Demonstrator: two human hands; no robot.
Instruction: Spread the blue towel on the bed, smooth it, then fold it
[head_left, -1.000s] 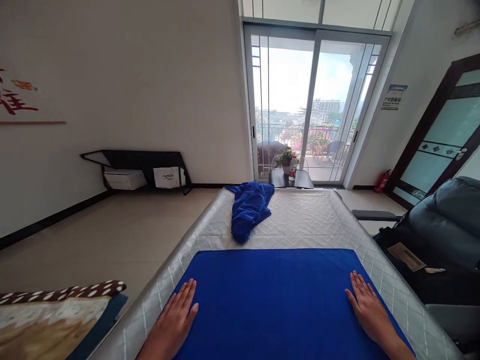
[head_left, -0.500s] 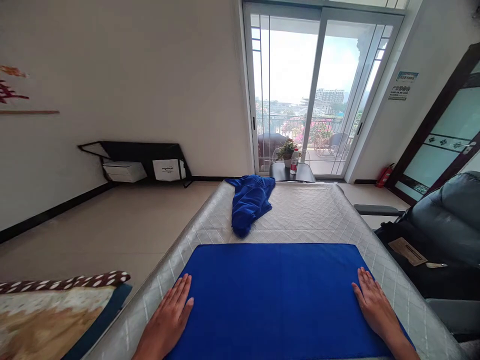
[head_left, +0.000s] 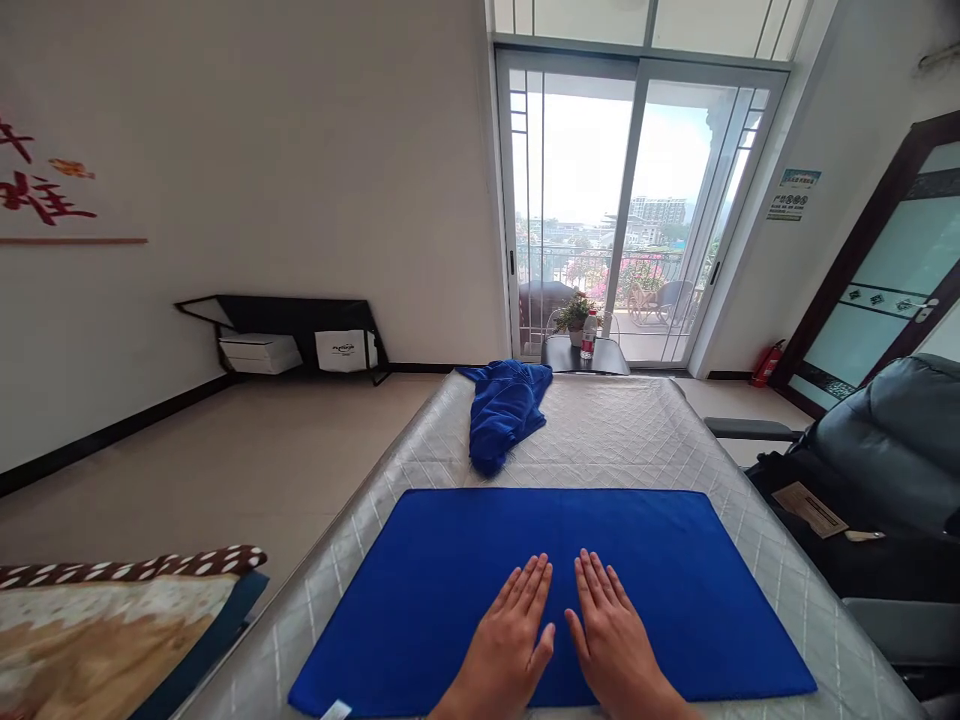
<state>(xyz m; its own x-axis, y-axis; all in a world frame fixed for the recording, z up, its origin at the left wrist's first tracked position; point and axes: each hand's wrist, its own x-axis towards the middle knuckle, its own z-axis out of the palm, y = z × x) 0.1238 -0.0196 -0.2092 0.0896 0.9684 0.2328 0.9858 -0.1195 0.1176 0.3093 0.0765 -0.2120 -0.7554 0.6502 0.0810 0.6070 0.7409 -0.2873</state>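
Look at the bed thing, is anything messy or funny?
Yes, a blue cloth heap lies crumpled on the quilted cover's far end, unlike the flat blue cloth under the left hand and right hand. A white tag pokes out at the flat one's near left corner.

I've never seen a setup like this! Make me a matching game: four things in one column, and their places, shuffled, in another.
Things
1. Flat blue cloth
2. Crumpled blue cloth
3. Bottle
4. Fire extinguisher

Places
A. Beside the potted plant
B. Near the dark-framed door
C. Under the left hand and right hand
D. Toward the far end of the pale quilted surface

Pairs: 1-C, 2-D, 3-A, 4-B
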